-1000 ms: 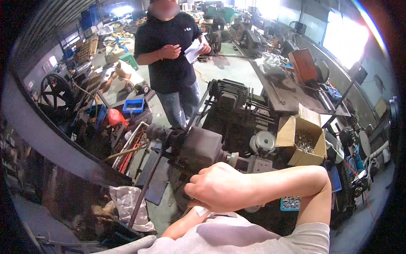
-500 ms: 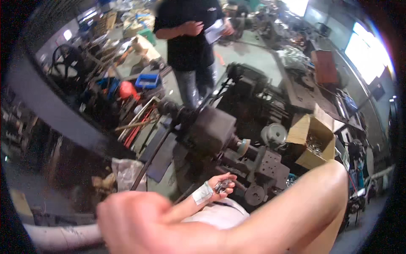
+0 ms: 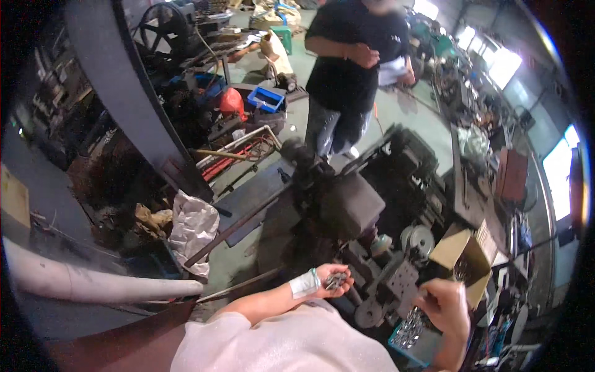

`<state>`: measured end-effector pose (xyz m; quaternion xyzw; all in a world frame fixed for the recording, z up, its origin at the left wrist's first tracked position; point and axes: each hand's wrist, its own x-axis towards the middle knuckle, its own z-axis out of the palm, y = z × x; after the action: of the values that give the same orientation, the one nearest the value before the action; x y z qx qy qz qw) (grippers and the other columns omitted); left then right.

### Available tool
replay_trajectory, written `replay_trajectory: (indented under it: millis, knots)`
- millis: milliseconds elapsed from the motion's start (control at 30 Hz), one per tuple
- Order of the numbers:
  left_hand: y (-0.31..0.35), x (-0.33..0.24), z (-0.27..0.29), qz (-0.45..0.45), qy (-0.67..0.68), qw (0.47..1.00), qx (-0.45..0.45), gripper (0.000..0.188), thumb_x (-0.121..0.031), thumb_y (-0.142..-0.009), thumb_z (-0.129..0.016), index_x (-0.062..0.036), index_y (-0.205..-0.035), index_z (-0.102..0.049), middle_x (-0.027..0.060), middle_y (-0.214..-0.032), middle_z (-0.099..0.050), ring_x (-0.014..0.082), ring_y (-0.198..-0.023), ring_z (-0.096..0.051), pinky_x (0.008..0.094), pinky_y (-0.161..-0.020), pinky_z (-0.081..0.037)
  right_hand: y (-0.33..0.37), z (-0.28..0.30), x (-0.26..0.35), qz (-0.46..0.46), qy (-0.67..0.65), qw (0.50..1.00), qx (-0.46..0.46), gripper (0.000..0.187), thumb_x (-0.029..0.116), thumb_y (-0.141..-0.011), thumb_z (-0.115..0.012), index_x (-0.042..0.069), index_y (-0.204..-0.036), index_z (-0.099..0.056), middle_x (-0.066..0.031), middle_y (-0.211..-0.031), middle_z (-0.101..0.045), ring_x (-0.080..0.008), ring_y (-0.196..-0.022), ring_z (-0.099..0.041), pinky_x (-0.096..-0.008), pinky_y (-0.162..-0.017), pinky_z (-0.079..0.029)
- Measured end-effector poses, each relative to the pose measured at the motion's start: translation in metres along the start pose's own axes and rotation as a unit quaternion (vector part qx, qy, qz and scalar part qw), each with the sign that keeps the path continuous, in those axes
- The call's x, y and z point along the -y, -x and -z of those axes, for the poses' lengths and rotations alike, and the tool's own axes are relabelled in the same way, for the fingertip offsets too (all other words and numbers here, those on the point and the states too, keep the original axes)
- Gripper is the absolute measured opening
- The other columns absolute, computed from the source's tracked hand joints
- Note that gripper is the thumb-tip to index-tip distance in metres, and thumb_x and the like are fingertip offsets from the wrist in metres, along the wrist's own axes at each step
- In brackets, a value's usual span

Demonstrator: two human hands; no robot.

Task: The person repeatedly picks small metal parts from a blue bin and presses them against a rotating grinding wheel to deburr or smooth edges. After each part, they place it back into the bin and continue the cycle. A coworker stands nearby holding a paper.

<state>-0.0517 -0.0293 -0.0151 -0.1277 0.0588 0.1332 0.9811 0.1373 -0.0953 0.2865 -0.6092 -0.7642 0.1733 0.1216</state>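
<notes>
My left hand (image 3: 331,279) is palm up in front of the machine, with a white wrap around its wrist. Its fingers curl round a small heap of shiny metal parts (image 3: 336,281). To the right, my right hand (image 3: 447,305) hovers over or beside a blue tray (image 3: 396,346) filled with small metal pieces (image 3: 409,330). The right fingers are bent in and slightly blurred; whatever they may hold is hidden. Directly ahead stands a dark lathe-like machine (image 3: 353,208), with a round handwheel (image 3: 369,314) close to my left hand.
An open cardboard box (image 3: 452,247) with metal parts stands right of the machine, near a pale round pulley (image 3: 418,242). Beyond the machine, a person in a black shirt (image 3: 344,59) holds paper. Crumpled white sacking (image 3: 192,226), a long bar (image 3: 238,232) and a thick pale pipe (image 3: 99,279) lie left.
My right hand has swung from the lower left, close to the camera, over to the tray on the right. The view has turned; my left hand still cups the metal parts.
</notes>
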Motion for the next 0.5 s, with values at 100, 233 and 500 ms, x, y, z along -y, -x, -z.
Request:
replay_trajectory:
  millis: [100,233,500]
  knots:
    - [0.009,-0.003,0.008,-0.011,0.028,1.000,0.005,0.028,-0.027,-0.087,-0.041,-0.0020,-0.087,-0.055,0.0174,-0.090,-0.057,0.0316,-0.078,-0.058,0.0446,-0.069,-0.049,0.012,-0.014,-0.030,-0.150,-0.233,0.961,-0.021,0.013,0.006,-0.061,-0.064,-0.003,-0.069,-0.059,0.0013,-0.053,-0.049,-0.0028,-0.046,-0.041,-0.0189,-0.041,-0.028]
    - [0.028,-0.012,0.008,0.001,0.028,1.000,0.008,0.033,-0.029,-0.087,-0.039,-0.0019,-0.094,-0.056,0.0173,-0.093,-0.059,0.0328,-0.080,-0.058,0.0515,-0.083,-0.039,0.015,-0.062,-0.063,-0.167,-0.405,0.891,-0.118,0.025,0.019,-0.070,-0.064,-0.005,-0.071,-0.058,0.0006,-0.051,-0.048,-0.0041,-0.043,-0.040,-0.0186,-0.038,-0.027]
    - [0.057,-0.023,0.020,0.030,-0.018,0.999,-0.009,0.030,-0.035,-0.086,-0.040,-0.0090,-0.087,-0.054,0.0078,-0.073,-0.058,0.0190,-0.055,-0.052,0.0329,-0.045,-0.041,-0.021,-0.127,-0.044,-0.116,-0.578,0.788,-0.179,0.024,0.018,-0.075,-0.063,-0.004,-0.071,-0.055,-0.0026,-0.050,-0.045,-0.0060,-0.039,-0.034,-0.0181,-0.036,-0.023]
